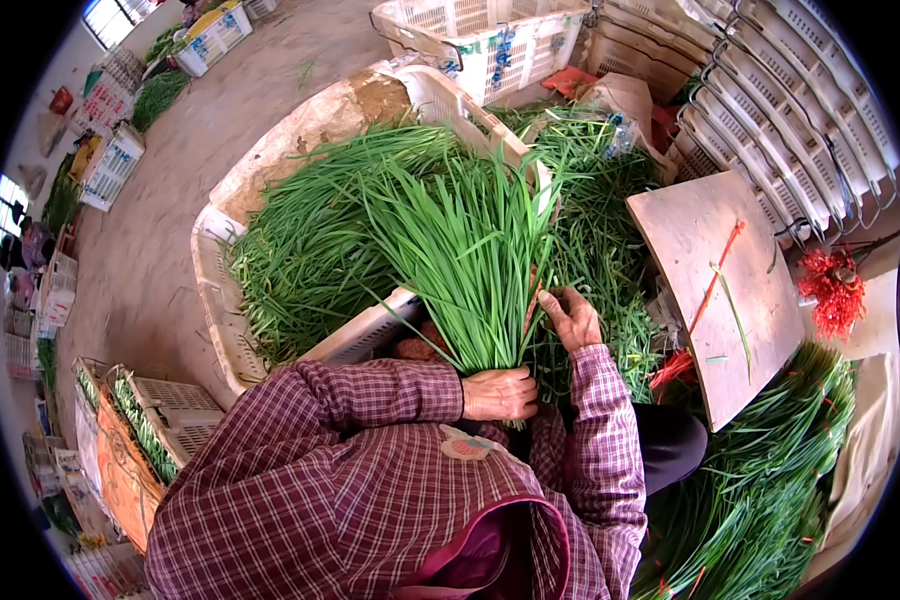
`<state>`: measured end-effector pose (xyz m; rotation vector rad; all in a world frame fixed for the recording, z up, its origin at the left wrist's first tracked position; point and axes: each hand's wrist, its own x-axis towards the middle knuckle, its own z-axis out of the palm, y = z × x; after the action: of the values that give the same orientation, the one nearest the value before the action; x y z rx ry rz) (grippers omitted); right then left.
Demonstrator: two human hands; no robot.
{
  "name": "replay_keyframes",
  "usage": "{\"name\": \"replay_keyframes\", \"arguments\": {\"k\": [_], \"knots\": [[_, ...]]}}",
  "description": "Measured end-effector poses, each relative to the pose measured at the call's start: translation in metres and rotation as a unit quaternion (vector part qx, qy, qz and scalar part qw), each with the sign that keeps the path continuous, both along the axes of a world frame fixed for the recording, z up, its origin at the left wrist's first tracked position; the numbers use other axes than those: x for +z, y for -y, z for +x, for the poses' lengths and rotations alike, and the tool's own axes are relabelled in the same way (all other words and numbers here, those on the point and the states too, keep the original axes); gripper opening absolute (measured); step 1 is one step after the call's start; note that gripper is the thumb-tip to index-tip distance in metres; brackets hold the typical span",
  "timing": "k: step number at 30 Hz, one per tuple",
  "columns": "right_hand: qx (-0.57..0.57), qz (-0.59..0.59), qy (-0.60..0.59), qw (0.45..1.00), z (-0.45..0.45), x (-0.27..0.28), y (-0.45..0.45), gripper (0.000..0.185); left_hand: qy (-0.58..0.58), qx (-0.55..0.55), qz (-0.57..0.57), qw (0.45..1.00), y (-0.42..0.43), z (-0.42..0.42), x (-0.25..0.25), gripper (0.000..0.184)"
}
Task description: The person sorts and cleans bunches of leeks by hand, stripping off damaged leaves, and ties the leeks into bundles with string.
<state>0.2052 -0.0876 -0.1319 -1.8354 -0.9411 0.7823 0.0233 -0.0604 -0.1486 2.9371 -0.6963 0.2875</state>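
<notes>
A thick bunch of long green leafy stalks [470, 260] fans upward and away from me, gathered at its base. My left hand [500, 394] is wrapped round that base. Just right of the bunch is my right hand [572, 320], with thumb and fingers apart and close to the stalks' right edge. Whether its thumb touches them I cannot tell. Beyond the bunch stands a white plastic crate [220, 290] full of loose green stalks [315, 240]. More loose greens [600, 220] lie in a heap to the right of the crate.
A tilted board [720, 290] with red ties and a stray stalk is at the right. Red ties [832, 290] hang beyond it. Tied bundles [770, 480] lie at the lower right. Stacked crates [790, 110] stand at the upper right. A person [38, 245] is at the far left.
</notes>
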Motion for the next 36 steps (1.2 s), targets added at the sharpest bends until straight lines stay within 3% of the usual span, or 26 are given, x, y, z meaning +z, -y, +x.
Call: {"name": "replay_keyframes", "arguments": {"k": [2,4,5,9,12,21,27,31,36], "knots": [[0.013,-0.010,0.004,1.000,0.001,-0.008,-0.005,0.053,-0.013,0.008,0.006,1.000,0.001,0.000,0.000,0.011],[-0.017,-0.024,0.151,0.988,-0.004,0.006,-0.009,0.044,-0.021,0.011,0.011,1.000,0.003,-0.001,-0.005,0.012],[-0.061,0.026,0.186,0.980,-0.005,0.011,-0.013,0.033,-0.026,0.017,0.019,0.999,0.004,-0.002,-0.009,0.012],[-0.084,0.118,0.174,0.974,-0.008,0.045,-0.031,0.016,-0.041,0.016,0.019,0.999,0.005,-0.002,-0.013,0.012],[-0.033,0.168,0.222,0.960,-0.015,0.059,-0.051,0.008,-0.037,0.010,0.020,0.999,0.006,-0.003,-0.014,0.012],[0.039,0.052,0.345,0.936,-0.026,0.047,-0.100,0.014,0.032,0.029,0.023,0.999,0.009,-0.004,-0.032,0.013],[0.078,-0.041,0.356,0.930,-0.027,0.055,-0.100,0.024,0.064,0.029,0.022,0.997,0.009,-0.004,-0.030,0.014],[0.081,-0.054,0.369,0.924,-0.030,0.054,-0.100,0.026,0.004,0.032,0.055,0.998,0.012,-0.005,-0.036,0.011],[0.049,0.018,0.408,0.912,-0.033,0.044,-0.100,0.017,0.011,0.030,0.046,0.998,0.013,-0.006,-0.041,0.012]]}}
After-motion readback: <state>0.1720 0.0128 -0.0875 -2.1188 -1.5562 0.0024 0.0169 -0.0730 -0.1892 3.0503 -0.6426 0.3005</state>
